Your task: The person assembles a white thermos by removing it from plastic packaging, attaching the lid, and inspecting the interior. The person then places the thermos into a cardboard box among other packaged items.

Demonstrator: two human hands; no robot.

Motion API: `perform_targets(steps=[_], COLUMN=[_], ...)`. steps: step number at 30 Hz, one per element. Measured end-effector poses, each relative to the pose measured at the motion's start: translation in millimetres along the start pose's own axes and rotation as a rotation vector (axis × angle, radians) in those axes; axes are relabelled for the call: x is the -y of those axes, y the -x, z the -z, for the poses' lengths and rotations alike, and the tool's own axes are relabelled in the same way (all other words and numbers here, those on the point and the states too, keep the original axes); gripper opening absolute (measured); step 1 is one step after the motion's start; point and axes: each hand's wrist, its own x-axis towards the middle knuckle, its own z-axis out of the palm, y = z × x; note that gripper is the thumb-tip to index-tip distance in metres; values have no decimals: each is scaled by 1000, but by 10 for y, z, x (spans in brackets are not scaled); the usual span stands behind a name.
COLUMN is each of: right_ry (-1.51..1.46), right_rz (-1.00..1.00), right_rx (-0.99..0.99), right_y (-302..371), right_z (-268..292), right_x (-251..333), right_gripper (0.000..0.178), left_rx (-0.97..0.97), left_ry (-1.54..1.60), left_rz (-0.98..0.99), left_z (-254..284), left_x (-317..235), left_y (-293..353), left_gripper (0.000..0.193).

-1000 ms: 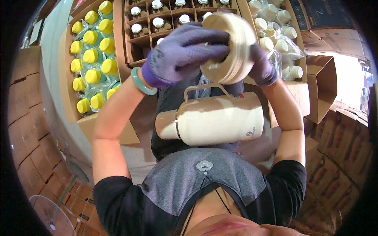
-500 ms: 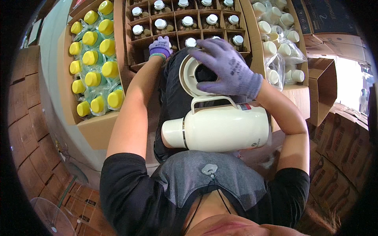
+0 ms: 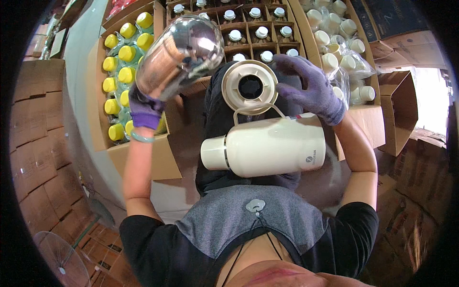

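In my gloved left hand point(image 3: 145, 106) is a shiny silvered flask liner point(image 3: 184, 50), gripped at its lower left end and raised at a tilt above the boxes. My gloved right hand point(image 3: 313, 91) is open, its fingers and thumb apart and curved beside the right rim of a round cream plastic base ring point(image 3: 231, 80) with a dark centre. I cannot tell whether the fingertips touch that rim. Just below the ring, a cream vacuum jug point(image 3: 277, 148) lies on its side across my lap, its cap to the left and its handle pointing away from me.
Ahead stands a divided carton point(image 3: 244, 45) of several white-topped liners. A box of yellow-capped bottles point(image 3: 126, 75) is at the left, partly behind the liner. On the right is a box of cream cups point(image 3: 330, 62) in plastic bags. Stacked cartons point(image 3: 40, 129) line the far left.
My left hand has come out of the divided carton and up to the left with a silver liner. My right hand has shifted right, off the base ring's top.
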Motion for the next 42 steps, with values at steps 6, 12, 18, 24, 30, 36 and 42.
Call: perform_targets(steps=[6, 12, 18, 24, 30, 36, 42], right_ry=[-598, -781, -977, -816, -593, -207, -432], right_rz=[-68, -263, -301, -515, -591, -447, -753], right_rx=[45, -329, -890, -728, -278, 68, 109], right_y=[73, 753, 2397, 3077, 2412, 2159, 2013], right_z=[-169, 214, 1385, 1195, -130, -111, -122], right_x=[381, 350, -725, -619, -379, -200, -145], right_gripper=[116, 79, 59, 54, 101, 104, 89], left_rx=[74, 524, 710, 695, 798, 775, 813], left_ry=[-276, 133, -574, -464, -643, -647, -630], left_rz=[-345, -156, -398, -299, -463, -457, -523], left_z=[-300, -834, -677, -621, -773, -769, -768], left_x=[32, -683, -206, -252, -355, -387, -387], left_y=[750, 1458, 1631, 1603, 1477, 1540, 1529], left_gripper=[67, 112, 99, 92, 91, 88, 89])
